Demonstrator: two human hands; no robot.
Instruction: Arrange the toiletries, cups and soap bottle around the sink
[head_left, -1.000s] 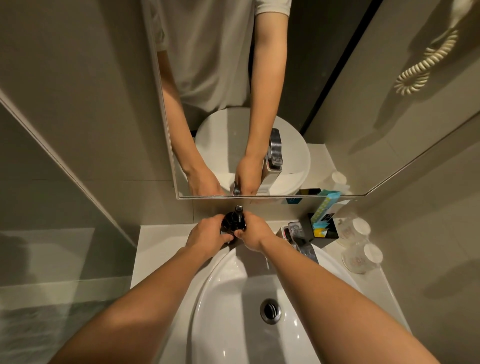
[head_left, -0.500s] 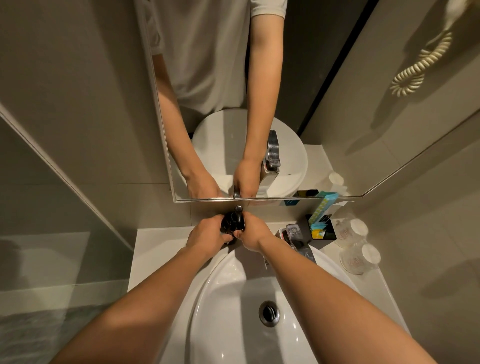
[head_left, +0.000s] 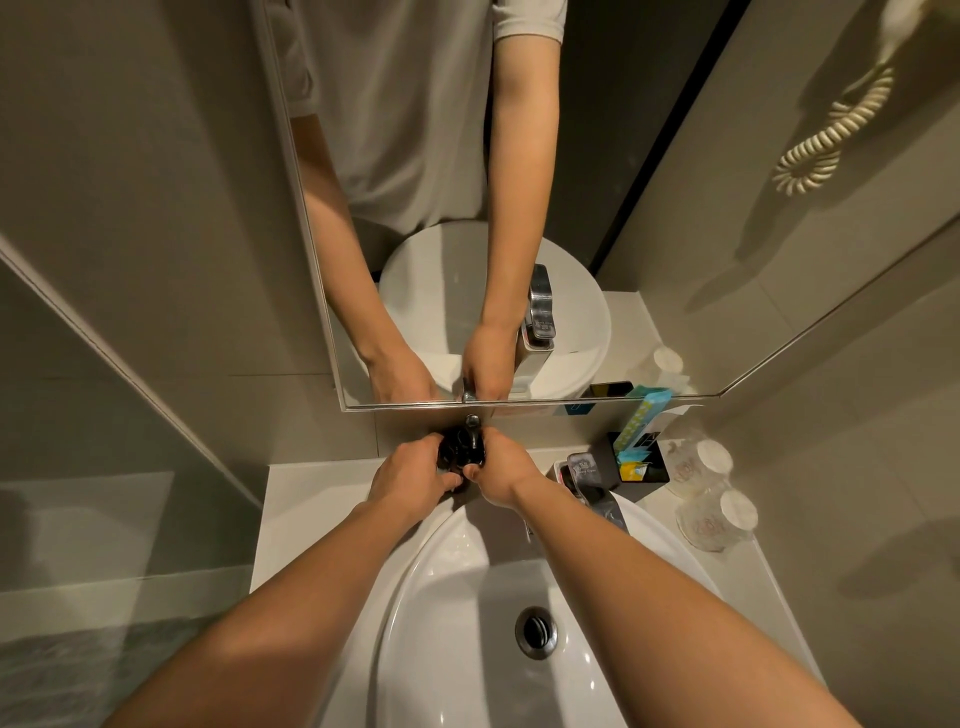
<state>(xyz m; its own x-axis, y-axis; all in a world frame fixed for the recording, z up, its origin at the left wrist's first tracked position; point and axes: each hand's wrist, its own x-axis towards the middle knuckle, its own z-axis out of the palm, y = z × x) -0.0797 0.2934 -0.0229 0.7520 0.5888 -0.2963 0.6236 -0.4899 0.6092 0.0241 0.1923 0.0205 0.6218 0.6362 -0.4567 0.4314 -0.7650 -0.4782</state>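
- Progress, right side: two clear cups (head_left: 704, 488) stand on the surface (head_left: 306, 499) at the far right, one just nearer than the other, each with a pale cover on top. Judged placed.
- Progress, toiletries: a black tray (head_left: 641, 460) sits between the tap (head_left: 589, 480) and the cups, holding upright packets in teal and yellow. Judged placed; the individual items are too small to identify.
- Progress, current step: the soap bottle (head_left: 462, 449) is in hand at the far edge of the surface, just below the mirror (head_left: 675, 208) and left of the tap. Judged the step in work, and probably among the last.
- Left hand (head_left: 410, 478): fingers curled around the left side of the bottle, thumb toward its near face.
- Right hand (head_left: 501, 475): fingers closed on the right side of the bottle, opposite the left hand.
- Whether the bottle base rests on the surface or is lifted cannot be determined; both hands cover it.
- Bottle appearance: dark, glossy body, mostly hidden; a metallic pump head projects from the top, toward the mirror.
- Remaining: release the bottle upright, clear of the sink (head_left: 467, 597) rim.
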